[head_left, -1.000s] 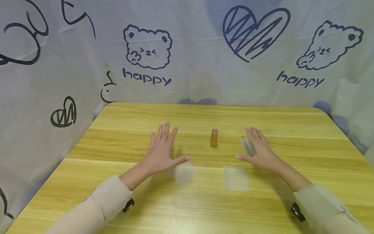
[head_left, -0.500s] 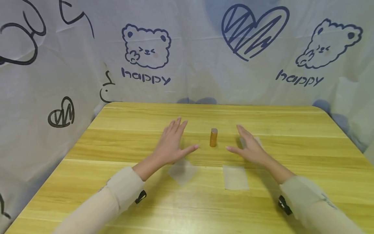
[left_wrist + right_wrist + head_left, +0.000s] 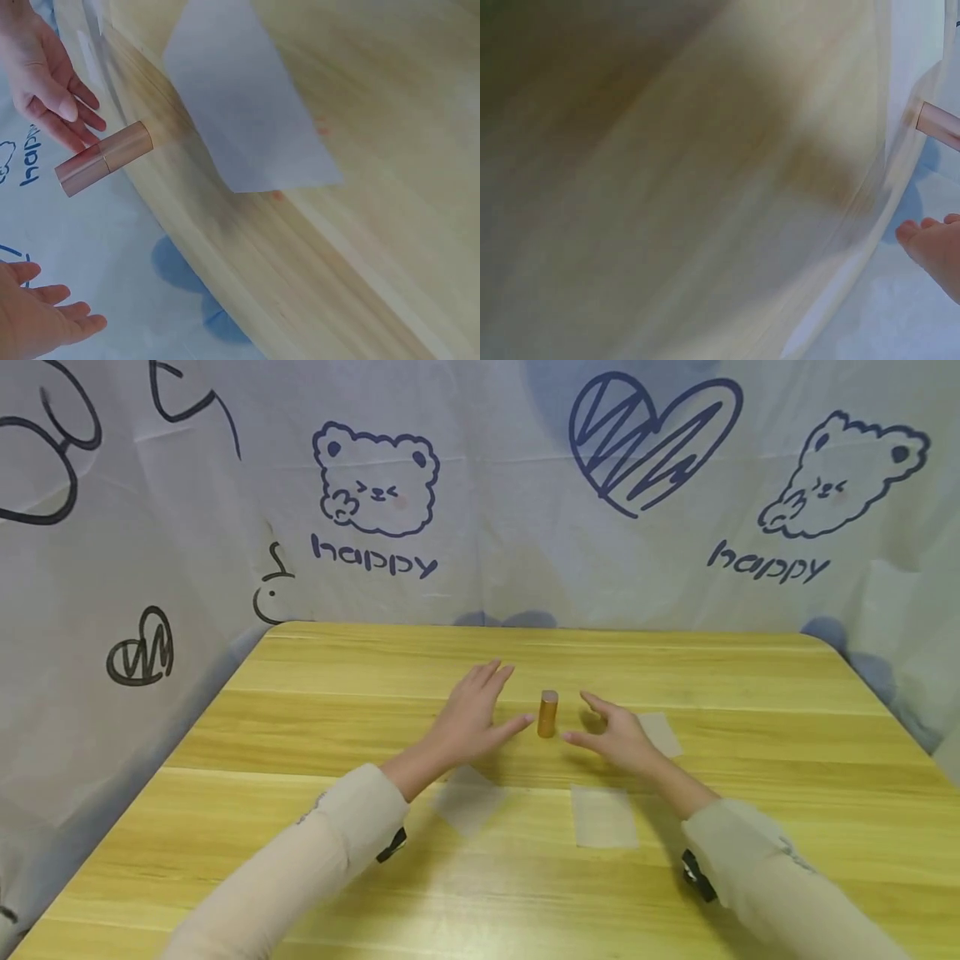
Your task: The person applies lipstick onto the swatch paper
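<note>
A copper-coloured lipstick tube [image 3: 548,714] stands upright on the wooden table, between the two hands. In the left wrist view the lipstick tube [image 3: 103,159] shows a thin seam round its middle. My left hand [image 3: 472,714] is just left of it, fingers extended and thumb tip close to its side. On the other side my right hand [image 3: 618,739] has its thumb and fingers spread apart, facing the tube across a small gap. Neither hand grips anything. The right wrist view catches only part of the right hand [image 3: 937,251] and the tube's lower end.
Two pale translucent squares [image 3: 469,800] [image 3: 604,817] lie flat in front of the tube. A third pale square [image 3: 660,735] is beside the right hand. Behind the wooden table [image 3: 480,893] hangs a white cloth [image 3: 510,552] with bear and heart drawings.
Both hands have moved inward toward the lipstick tube, the left hand rightward and the right hand leftward. The tube has stayed where it stands.
</note>
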The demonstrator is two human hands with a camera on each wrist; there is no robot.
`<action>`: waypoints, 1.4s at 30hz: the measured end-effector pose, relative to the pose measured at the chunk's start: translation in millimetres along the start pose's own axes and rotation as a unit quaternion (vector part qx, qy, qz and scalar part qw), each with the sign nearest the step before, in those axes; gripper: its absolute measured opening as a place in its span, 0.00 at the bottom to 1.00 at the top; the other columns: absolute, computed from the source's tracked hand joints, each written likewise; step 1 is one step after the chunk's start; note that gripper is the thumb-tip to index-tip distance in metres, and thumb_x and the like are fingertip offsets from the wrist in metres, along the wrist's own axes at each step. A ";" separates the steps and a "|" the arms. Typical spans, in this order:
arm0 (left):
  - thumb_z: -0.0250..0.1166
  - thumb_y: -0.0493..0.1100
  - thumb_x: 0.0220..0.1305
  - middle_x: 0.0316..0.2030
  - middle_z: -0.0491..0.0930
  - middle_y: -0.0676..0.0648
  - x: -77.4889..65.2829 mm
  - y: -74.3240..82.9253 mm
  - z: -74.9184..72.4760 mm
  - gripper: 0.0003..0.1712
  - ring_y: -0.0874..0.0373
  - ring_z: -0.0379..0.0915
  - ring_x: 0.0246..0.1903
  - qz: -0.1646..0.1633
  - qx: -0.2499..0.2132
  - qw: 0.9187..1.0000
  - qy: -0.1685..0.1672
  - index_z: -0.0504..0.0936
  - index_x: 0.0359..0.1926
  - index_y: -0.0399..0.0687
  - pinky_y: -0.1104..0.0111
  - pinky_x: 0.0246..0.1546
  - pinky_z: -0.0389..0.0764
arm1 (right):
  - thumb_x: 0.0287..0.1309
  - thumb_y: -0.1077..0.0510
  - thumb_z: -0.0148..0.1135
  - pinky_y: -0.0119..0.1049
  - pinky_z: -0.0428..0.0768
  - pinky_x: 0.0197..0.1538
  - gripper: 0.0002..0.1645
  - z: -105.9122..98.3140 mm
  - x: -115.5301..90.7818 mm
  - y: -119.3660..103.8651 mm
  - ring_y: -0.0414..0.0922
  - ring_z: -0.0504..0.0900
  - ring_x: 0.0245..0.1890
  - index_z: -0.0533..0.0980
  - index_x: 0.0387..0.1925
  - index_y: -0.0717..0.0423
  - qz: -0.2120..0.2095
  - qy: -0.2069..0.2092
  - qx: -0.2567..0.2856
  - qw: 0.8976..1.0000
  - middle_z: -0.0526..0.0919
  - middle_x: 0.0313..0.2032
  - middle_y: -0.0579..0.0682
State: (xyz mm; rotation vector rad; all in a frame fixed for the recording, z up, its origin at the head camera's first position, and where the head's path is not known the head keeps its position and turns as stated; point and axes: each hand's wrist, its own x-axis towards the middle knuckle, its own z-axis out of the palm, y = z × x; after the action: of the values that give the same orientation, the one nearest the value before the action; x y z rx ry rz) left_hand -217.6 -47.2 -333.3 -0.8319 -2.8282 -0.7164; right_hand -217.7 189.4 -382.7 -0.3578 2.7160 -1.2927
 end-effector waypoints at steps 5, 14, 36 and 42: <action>0.57 0.59 0.63 0.67 0.59 0.35 10.2 5.3 4.0 0.40 0.42 0.54 0.67 0.005 -0.009 1.000 -0.006 0.60 0.67 0.39 0.49 0.66 0.59 | 0.57 0.54 0.63 0.55 0.68 0.61 0.43 7.9 8.0 -3.0 0.65 0.62 0.64 0.55 0.67 0.68 0.002 0.000 0.037 0.999 0.59 0.65 0.69; 0.55 0.54 0.66 0.65 0.63 0.36 22.0 6.4 15.6 0.32 0.43 0.58 0.65 0.000 -0.009 1.000 -0.011 0.66 0.64 0.39 0.53 0.65 0.63 | 0.56 0.63 0.62 0.48 0.73 0.59 0.31 24.3 16.5 -12.3 0.61 0.73 0.57 0.66 0.59 0.73 0.035 0.049 0.076 0.995 0.70 0.58 0.68; 0.57 0.35 0.65 0.50 0.78 0.37 44.1 10.5 37.1 0.17 0.47 0.73 0.53 0.039 -0.070 0.997 0.005 0.75 0.53 0.31 0.61 0.56 0.74 | 0.53 0.68 0.62 0.44 0.76 0.57 0.18 46.1 25.2 -22.6 0.58 0.79 0.50 0.76 0.48 0.71 0.100 0.116 0.083 0.985 0.80 0.48 0.64; 0.56 0.34 0.65 0.45 0.79 0.39 45.6 14.4 40.6 0.15 0.49 0.74 0.50 0.025 -0.084 0.996 0.000 0.77 0.51 0.31 0.62 0.54 0.76 | 0.52 0.66 0.63 0.44 0.76 0.57 0.18 46.8 24.5 -24.4 0.57 0.79 0.49 0.78 0.47 0.69 0.111 0.123 0.081 0.983 0.81 0.47 0.63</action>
State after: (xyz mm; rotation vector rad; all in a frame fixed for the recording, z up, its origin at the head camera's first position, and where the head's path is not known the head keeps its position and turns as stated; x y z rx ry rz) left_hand -247.2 4.5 -352.7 -0.9223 -2.7659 -0.9564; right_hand -228.0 133.0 -393.3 0.1267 2.7160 -1.5672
